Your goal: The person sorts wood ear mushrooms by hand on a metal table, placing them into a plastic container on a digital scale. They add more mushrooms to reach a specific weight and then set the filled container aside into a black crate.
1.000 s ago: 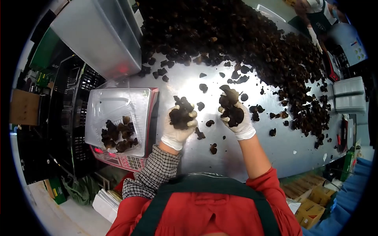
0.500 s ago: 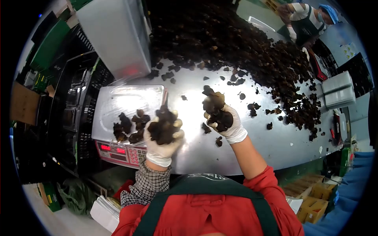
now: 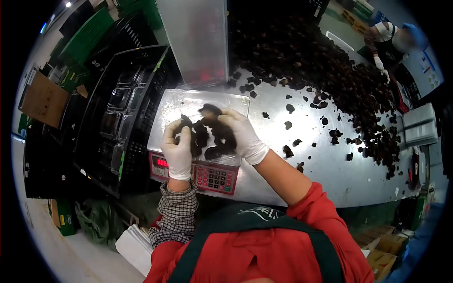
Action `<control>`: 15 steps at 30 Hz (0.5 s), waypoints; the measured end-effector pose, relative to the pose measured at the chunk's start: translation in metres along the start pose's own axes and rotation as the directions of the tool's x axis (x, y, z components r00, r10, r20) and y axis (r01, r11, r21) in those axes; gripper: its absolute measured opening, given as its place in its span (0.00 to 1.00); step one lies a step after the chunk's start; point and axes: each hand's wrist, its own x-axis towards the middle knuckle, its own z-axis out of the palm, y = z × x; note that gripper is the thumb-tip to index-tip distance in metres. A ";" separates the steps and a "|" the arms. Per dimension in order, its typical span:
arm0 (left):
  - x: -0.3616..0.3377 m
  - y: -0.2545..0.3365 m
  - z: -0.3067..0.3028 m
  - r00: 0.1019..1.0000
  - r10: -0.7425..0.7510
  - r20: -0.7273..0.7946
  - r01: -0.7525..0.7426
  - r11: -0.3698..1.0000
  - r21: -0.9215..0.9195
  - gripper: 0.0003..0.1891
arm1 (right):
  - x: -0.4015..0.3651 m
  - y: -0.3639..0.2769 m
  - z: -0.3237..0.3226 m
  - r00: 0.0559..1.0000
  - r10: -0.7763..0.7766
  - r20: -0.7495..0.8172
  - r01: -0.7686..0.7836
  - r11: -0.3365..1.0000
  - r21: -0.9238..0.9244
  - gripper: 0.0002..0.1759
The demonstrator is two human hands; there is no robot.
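Observation:
My left hand (image 3: 177, 152), in a white glove, is closed on dark mushrooms (image 3: 184, 123) above the left part of the electronic scale (image 3: 165, 111). Opposite it, my gloved right hand (image 3: 242, 136) grips more dark mushrooms (image 3: 210, 111) with its fingers bent over them. Between the hands, further dark mushroom pieces (image 3: 201, 136) lie over the scale's platter. What supports those pieces is partly hidden; clear plastic edges show near them. Red digits glow on the scale's display (image 3: 162, 162), partly covered by my left wrist.
A large heap of dark mushrooms (image 3: 302, 61) covers the back and right of the metal table (image 3: 269, 177). Left of the scale, a black crate (image 3: 137, 106) holds clear plastic boxes (image 3: 113, 122). A translucent stack (image 3: 193, 42) rises behind the scale. Another person (image 3: 389, 45) stands far right.
Both hands, apart before, have come together over the scale, my right hand moving left from above the table. The view has turned, shifting the scale rightward in the picture.

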 end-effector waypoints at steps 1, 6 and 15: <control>0.003 -0.010 -0.003 0.998 0.057 0.028 -0.060 0.994 0.089 0.09 | 0.004 0.005 -0.011 0.992 0.031 0.122 -0.050 0.986 0.157 0.16; 0.011 -0.013 0.000 0.918 0.243 0.314 -0.381 0.761 0.524 0.10 | 0.003 -0.004 -0.024 0.967 0.170 0.188 -0.234 0.883 0.407 0.19; 0.015 0.013 -0.005 0.863 0.282 0.418 -0.471 0.746 0.470 0.12 | -0.001 -0.013 -0.025 0.968 0.225 0.116 -0.252 0.871 0.421 0.19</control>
